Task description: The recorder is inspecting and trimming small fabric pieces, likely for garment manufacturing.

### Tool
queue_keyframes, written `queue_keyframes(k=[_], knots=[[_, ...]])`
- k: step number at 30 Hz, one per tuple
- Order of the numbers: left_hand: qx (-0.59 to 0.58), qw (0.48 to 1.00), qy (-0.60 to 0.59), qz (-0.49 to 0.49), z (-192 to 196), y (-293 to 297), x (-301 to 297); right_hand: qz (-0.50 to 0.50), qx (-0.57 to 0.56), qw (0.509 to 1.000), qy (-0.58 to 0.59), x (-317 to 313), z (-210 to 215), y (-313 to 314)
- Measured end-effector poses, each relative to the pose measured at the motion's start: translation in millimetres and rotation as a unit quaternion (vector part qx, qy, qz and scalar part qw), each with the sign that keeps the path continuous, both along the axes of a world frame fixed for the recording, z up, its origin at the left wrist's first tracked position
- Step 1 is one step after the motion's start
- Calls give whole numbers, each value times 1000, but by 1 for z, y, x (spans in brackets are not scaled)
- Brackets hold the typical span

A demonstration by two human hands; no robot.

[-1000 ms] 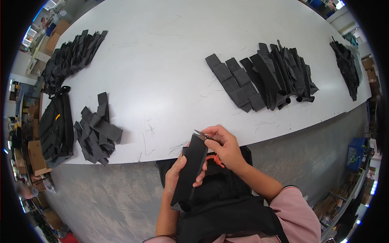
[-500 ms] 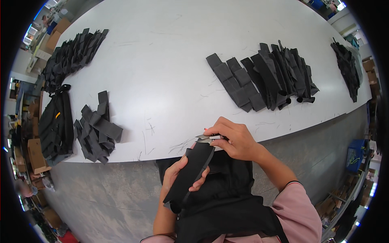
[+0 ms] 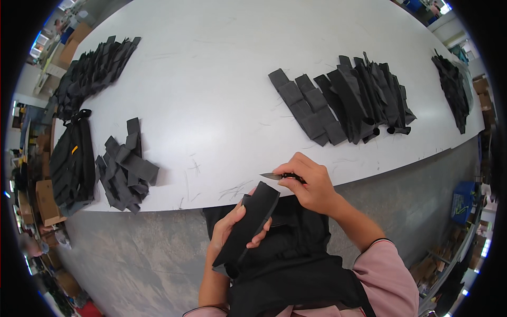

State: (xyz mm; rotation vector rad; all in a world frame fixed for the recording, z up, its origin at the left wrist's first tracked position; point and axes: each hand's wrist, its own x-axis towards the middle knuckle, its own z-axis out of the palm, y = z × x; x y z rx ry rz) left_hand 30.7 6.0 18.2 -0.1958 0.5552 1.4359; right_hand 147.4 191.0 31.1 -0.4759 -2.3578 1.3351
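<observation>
Showing a yellow patch (image 3: pixel 74 150), a bag (image 3: pixel 71 179) lies left of held fabric (image 3: pixel 245 227).

Head view, single: wide fisheye, left unit of a worn pair, upright. Station: above the wearer's pink fabric sleeves (image 3: pixel 385 274), close over the bare left hand (image 3: pixel 224 228) and bare right hand (image 3: pixel 312 185). Facing: down and forward across the broad white smooth-topped table (image 3: pixel 211 79), its edges bowed.

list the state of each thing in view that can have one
left hand, gripping the black fabric piece
right hand, gripping the snips
black fabric piece, held slanted
snips, apart from the piece; blades open or shut unclear
near-left strips, jumbled
right strips, overlapping
black bag, lying on the table
</observation>
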Motion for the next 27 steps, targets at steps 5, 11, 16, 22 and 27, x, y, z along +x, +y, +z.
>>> queue_keyframes(k=[5,11,16,22,27], knots=[[-9,1000,1,-7,3,-1,-1,32,37,999,22,4,-7,2],[-18,999,4,-37,5,-3,-5,116,58,992,6,0,-3,18],[-31,999,26,-31,9,-4,-6,75,18,996,53,2,-8,14],[-17,988,146,-43,6,1,-7,22,31,999,6,3,-7,2],[-154,892,423,-44,3,5,5,-11,77,997,18,6,-6,-17]])
